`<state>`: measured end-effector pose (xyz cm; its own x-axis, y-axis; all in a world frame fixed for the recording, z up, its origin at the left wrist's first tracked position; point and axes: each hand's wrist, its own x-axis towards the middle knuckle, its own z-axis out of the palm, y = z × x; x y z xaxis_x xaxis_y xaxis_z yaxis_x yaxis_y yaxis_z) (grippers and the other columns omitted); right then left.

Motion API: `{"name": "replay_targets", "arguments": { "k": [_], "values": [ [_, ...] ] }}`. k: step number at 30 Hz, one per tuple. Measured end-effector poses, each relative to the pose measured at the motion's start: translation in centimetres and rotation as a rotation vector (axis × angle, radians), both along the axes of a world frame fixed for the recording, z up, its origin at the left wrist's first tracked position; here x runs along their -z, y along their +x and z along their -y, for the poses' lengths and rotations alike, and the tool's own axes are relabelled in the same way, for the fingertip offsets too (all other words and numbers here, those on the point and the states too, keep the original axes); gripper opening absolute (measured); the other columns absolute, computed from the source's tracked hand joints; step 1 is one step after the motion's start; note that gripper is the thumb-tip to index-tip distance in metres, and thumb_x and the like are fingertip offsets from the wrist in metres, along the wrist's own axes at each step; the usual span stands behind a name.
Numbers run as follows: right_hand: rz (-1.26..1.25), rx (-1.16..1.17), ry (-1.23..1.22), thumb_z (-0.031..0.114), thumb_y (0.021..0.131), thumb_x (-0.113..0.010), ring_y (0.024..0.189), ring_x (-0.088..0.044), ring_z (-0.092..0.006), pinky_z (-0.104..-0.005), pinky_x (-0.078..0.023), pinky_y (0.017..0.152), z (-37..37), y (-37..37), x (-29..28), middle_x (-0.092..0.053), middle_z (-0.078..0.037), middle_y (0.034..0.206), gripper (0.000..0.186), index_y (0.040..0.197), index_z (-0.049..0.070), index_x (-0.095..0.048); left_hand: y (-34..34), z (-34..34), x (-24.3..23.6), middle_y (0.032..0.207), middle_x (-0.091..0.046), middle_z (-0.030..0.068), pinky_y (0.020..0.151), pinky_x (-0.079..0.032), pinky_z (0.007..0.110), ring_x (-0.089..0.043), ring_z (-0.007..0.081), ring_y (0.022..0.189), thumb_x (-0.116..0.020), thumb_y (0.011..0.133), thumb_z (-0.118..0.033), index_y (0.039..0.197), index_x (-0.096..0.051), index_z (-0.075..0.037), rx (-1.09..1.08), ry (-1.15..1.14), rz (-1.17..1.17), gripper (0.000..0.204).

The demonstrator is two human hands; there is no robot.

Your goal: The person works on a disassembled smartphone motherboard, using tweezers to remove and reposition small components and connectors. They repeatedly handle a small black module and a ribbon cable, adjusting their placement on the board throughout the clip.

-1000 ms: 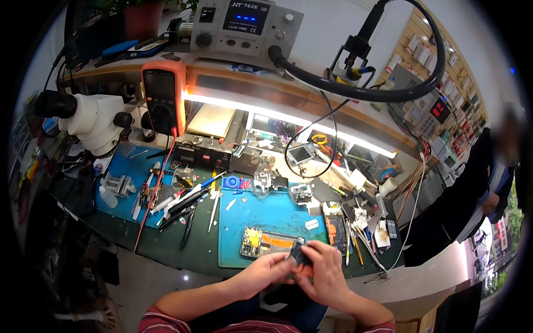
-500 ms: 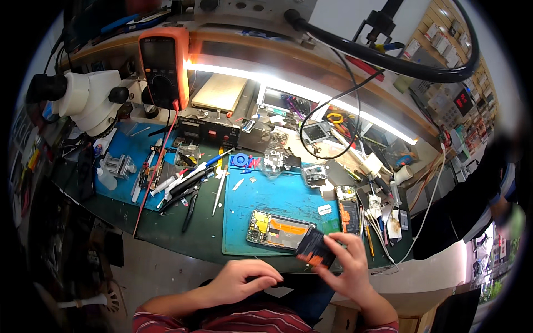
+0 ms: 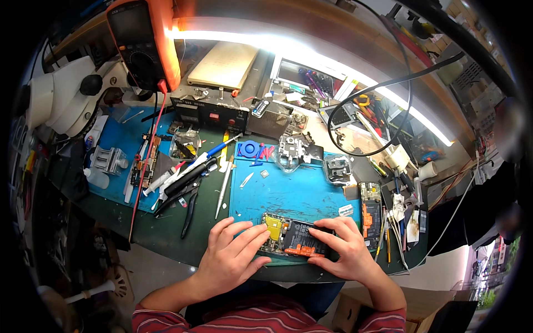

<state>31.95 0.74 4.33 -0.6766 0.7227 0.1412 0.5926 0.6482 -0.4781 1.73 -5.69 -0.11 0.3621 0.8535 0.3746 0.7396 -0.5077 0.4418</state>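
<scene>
An opened phone [image 3: 273, 228] lies at the near edge of the blue mat, its yellow-covered board showing at the left end. A black phone battery [image 3: 300, 237] with orange strips along its near side sits in the phone's frame. My right hand [image 3: 348, 250] spans the battery's right end, fingers on its top and far side, thumb at the near side. My left hand [image 3: 236, 248] has its fingers stretched out side by side, the tips at the phone's left end. It grips nothing visible. The fingers hide parts of both phone ends.
A second opened phone [image 3: 371, 219] lies right of the mat [image 3: 294, 191]. Clear-and-metal fixtures [image 3: 292, 151] stand at its far edge. Pliers [image 3: 190, 213], pens and tweezers [image 3: 224, 188] lie left. An orange multimeter [image 3: 171, 50] and microscope [image 3: 55, 100] stand behind. A person's dark sleeve [image 3: 472, 194] shows right.
The battery, tilted in my right hand before, now lies in the phone's frame. My left hand has moved up to the phone's left end and its fingers have stretched out. The view has shifted.
</scene>
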Motion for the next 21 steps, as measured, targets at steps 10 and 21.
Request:
{"name": "replay_targets", "arguments": {
  "k": [10, 21],
  "values": [
    [-0.01, -0.026, -0.029, 0.023, 0.078, -0.094, 0.117, -0.06, -0.0342, -0.0454, -0.053, 0.101, -0.47, -0.24, 0.03, -0.066, -0.012, 0.136, 0.061, 0.133, 0.006, -0.074, 0.36, 0.08, 0.25, 0.14, -0.069, 0.0032, 0.121, -0.035, 0.049, -0.059, 0.0229, 0.129, -0.083, 0.092, -0.027, 0.134, -0.072, -0.007, -0.039, 0.014, -0.006, 0.049],
    [-0.004, -0.021, -0.057, 0.025, 0.079, -0.094, 0.119, -0.059, -0.0346, -0.0459, -0.052, 0.103, -0.38, -0.07, 0.14, -0.064, -0.012, 0.138, 0.063, 0.135, 0.008, -0.073, 0.6, 0.45, 0.49, 0.139, -0.071, 0.0015, 0.121, -0.035, 0.048, -0.06, 0.0203, 0.13, -0.083, 0.091, -0.027, 0.134, -0.074, -0.008, -0.015, 0.061, -0.038, 0.047]
  ]
}}
